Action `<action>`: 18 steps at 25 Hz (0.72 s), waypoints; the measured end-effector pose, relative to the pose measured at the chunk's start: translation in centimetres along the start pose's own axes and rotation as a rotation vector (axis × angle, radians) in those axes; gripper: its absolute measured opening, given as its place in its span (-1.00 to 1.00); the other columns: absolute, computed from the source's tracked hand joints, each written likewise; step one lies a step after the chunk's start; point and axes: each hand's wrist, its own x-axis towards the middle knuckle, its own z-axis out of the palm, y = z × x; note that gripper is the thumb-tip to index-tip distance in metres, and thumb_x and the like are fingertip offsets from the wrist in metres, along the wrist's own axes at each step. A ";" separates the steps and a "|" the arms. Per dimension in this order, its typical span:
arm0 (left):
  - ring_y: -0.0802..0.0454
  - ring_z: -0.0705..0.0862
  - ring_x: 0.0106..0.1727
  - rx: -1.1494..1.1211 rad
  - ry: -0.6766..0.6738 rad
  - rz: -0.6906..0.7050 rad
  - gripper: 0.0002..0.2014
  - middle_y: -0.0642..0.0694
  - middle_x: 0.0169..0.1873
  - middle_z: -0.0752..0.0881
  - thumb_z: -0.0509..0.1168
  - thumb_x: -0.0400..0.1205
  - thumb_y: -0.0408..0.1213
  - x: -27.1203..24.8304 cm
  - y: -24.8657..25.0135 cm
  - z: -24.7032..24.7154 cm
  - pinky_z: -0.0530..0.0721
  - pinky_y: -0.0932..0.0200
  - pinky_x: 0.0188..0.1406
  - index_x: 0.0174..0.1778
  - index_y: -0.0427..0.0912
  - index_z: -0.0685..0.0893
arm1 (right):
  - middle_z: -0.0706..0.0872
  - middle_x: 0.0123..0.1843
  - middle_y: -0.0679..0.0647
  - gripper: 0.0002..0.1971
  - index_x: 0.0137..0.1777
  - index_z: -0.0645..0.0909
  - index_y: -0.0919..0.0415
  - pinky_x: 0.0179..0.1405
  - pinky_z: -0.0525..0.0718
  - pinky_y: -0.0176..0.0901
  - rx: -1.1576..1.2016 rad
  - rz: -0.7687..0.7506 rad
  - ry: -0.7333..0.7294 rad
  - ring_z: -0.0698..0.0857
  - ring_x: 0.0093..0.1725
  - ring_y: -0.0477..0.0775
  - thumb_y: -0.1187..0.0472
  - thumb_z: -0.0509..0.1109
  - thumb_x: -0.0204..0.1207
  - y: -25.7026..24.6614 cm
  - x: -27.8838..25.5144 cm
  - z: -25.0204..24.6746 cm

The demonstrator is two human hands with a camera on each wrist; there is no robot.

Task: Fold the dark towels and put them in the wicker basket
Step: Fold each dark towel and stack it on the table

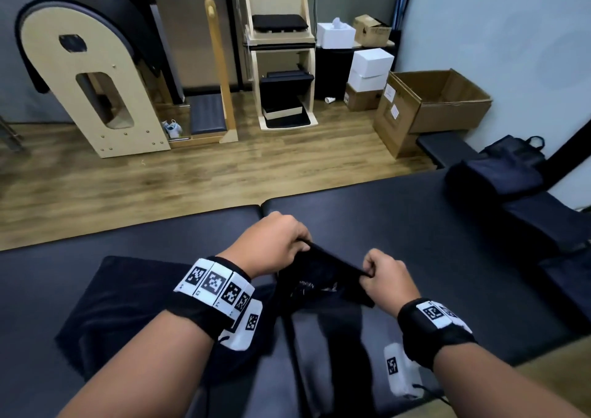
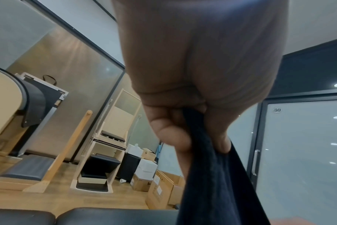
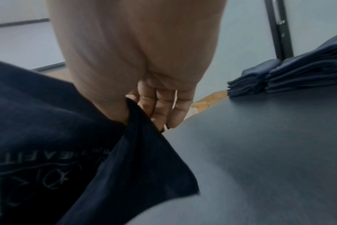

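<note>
A dark towel (image 1: 323, 277) with pale printed lettering hangs between both hands above the black padded table (image 1: 447, 257). My left hand (image 1: 275, 241) pinches its far top corner; the left wrist view shows thumb and fingers (image 2: 173, 137) curled on the dark towel (image 2: 212, 175). My right hand (image 1: 383, 273) pinches the near top edge, and in the right wrist view the dark towel (image 3: 87, 152) runs under the thumb (image 3: 113, 109). A second dark towel (image 1: 105, 305) lies flat on the table under my left forearm. No wicker basket shows in any view.
Stacks of folded dark towels (image 1: 492, 174) (image 3: 290, 76) sit at the table's far right, with a black bag (image 1: 515, 149) behind them. On the wooden floor beyond stand an open cardboard box (image 1: 428, 107), white boxes (image 1: 371, 65) and wooden exercise equipment (image 1: 92, 75).
</note>
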 end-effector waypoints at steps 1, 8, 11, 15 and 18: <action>-0.04 0.71 -0.03 -0.011 0.020 -0.007 -0.86 0.04 -0.20 0.83 0.34 0.65 -0.23 0.7 0.2 -0.1 0.70 0.07 0.00 -0.01 -0.01 0.82 | 0.67 -0.34 -0.01 -0.84 -0.26 0.43 -0.04 -0.17 0.69 0.06 -0.006 0.017 0.011 0.65 -0.23 0.20 0.18 0.37 0.24 1.1 1.1 -0.9; 0.04 0.73 -0.18 -0.029 0.166 -0.120 -0.89 0.03 -0.24 0.81 0.38 0.65 -0.23 6.4 6.1 -0.8 0.70 0.11 -0.16 0.00 -0.07 0.82 | 0.69 -0.29 0.12 -0.84 -0.20 0.45 0.08 -0.17 0.61 -0.01 0.057 -0.010 0.323 0.65 -0.19 0.34 0.27 0.40 0.34 7.9 9.1 -12.4; 0.03 0.70 -0.19 0.029 0.244 -0.242 -0.93 0.07 -0.30 0.77 0.43 0.61 -0.20 9.2 9.6 -0.9 0.70 0.10 -0.16 -0.06 -0.01 0.82 | 0.73 -0.21 0.17 -0.84 -0.15 0.53 0.05 -0.08 0.61 0.02 0.088 -0.105 0.424 0.68 -0.11 0.35 0.32 0.39 0.38 10.6 12.9 -19.6; -0.08 0.73 -0.08 0.154 0.202 -0.378 -0.95 0.01 -0.23 0.79 0.44 0.56 -0.18 10.9 13.5 0.2 0.74 -0.01 -0.16 -0.09 0.04 0.79 | 0.86 -0.06 0.12 -0.77 -0.06 0.80 0.06 0.18 0.66 0.01 0.036 -0.271 0.359 0.77 0.06 0.28 0.39 0.47 0.40 14.1 14.4 -24.2; -0.13 0.72 -0.04 0.235 0.126 -0.499 -0.92 -0.03 -0.16 0.77 0.36 0.60 -0.10 10.9 14.8 1.5 0.72 0.01 -0.15 -0.04 0.07 0.75 | 0.89 -0.10 0.07 -0.79 -0.06 0.84 0.02 0.18 0.73 -0.04 -0.002 -0.315 0.254 0.84 -0.05 0.20 0.35 0.49 0.44 15.8 14.7 -24.2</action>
